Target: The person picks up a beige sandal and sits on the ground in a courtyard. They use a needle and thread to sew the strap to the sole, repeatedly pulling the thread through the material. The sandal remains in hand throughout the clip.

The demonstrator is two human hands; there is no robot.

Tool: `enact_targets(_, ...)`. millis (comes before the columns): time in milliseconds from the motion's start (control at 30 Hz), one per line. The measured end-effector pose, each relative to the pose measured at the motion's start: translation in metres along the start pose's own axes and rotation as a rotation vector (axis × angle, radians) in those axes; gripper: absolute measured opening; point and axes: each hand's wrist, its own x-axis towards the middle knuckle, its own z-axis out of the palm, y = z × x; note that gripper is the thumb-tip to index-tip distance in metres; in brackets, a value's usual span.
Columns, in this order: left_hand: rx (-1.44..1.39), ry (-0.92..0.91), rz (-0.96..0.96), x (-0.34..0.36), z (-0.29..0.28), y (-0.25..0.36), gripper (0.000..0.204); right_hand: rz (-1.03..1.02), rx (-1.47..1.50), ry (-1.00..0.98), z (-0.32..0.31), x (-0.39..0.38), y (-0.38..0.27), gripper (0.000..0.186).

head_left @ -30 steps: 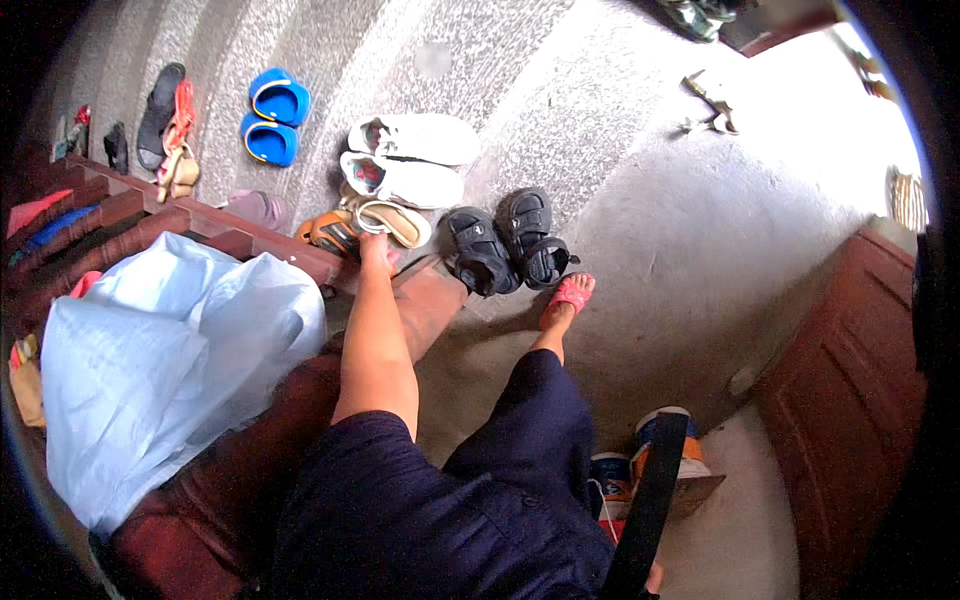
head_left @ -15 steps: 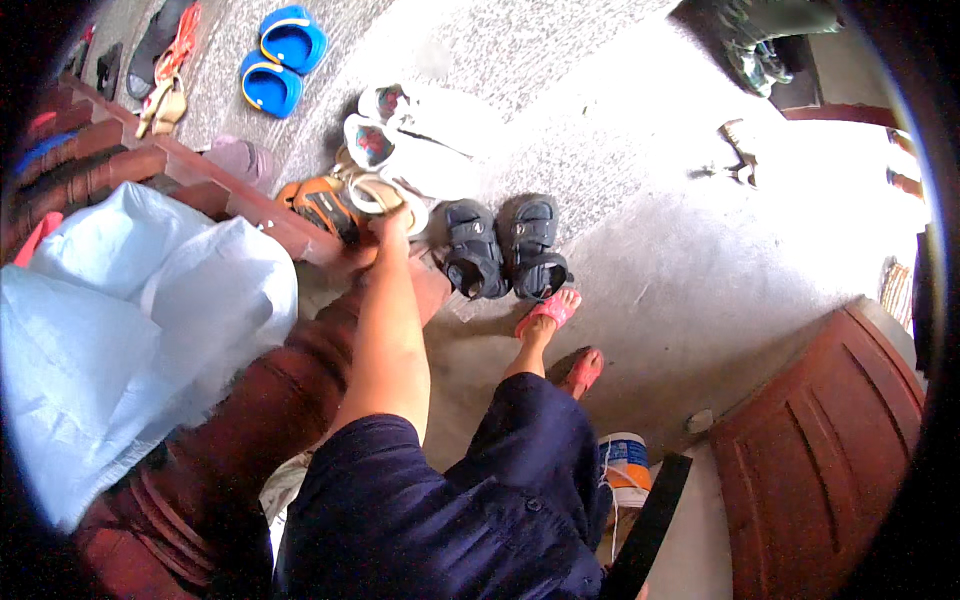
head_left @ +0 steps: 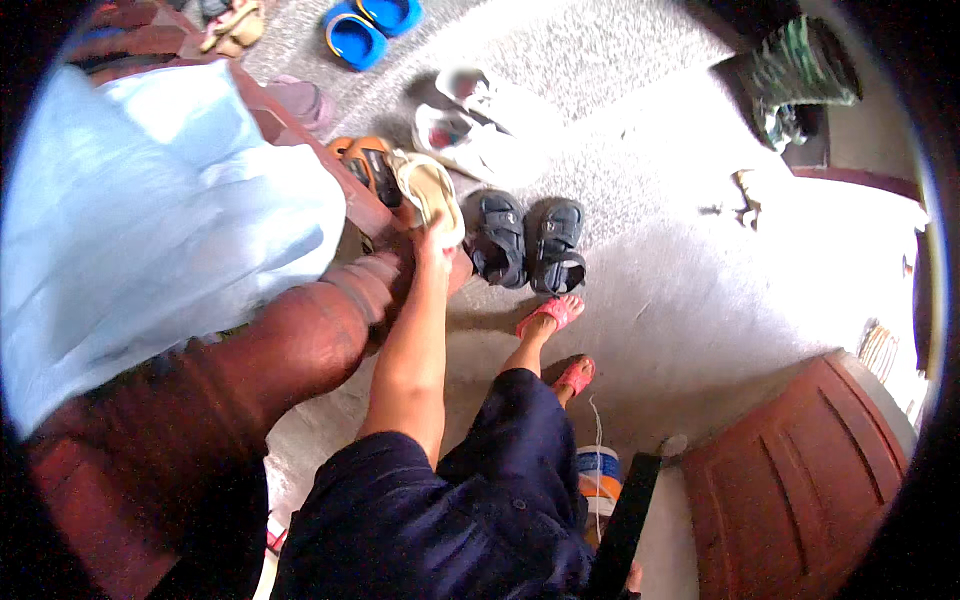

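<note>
My left hand (head_left: 433, 240), at the end of an outstretched arm, is closed on the heel end of a beige slip-on shoe (head_left: 430, 190). An orange and black shoe (head_left: 372, 165) lies just left of it, partly covered. To its right stands a pair of black strap sandals (head_left: 528, 243). Farther away are white shoes (head_left: 455, 135) with coloured insoles. Of my right hand (head_left: 635, 577) only a bit of skin shows at the lower edge, beside a black strap; its fingers are hidden.
A brown wooden post (head_left: 290, 335) runs along the left, with a pale blue sheet (head_left: 190, 200) over the wood there. Blue clogs (head_left: 357, 42) lie far off. My feet wear pink sandals (head_left: 548, 313). A brown panel (head_left: 800, 480) stands right; a striped bucket (head_left: 598, 475) sits nearby.
The beige shoe has turned and shifted slightly toward the black sandals, with my left hand still on it. The view has swung, so the scene sits differently in the picture.
</note>
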Motion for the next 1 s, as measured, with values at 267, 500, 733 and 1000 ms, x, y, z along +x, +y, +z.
enact_targets(267, -0.012, -0.360, -0.064, -0.220, -0.064, -0.011, 0.038, -0.371, -0.208, 0.083, 0.013, -0.041, -0.054, 0.013)
enact_targets(500, 0.084, -0.676, 0.288, -0.348, -0.066, 0.050, 0.030, -0.622, -0.424, 0.152, 0.018, -0.110, -0.119, 0.013)
enact_targets(733, 0.045, -1.001, 0.314, -0.470, -0.047, 0.117, 0.029, -1.333, -0.428, 0.425, -0.017, -0.181, -0.219, 0.014)
enact_targets(1000, 0.316, -1.097, 0.394, -0.546, -0.068, 0.120, 0.028, -1.810, -0.357, 0.547, 0.030, -0.269, -0.313, 0.013)
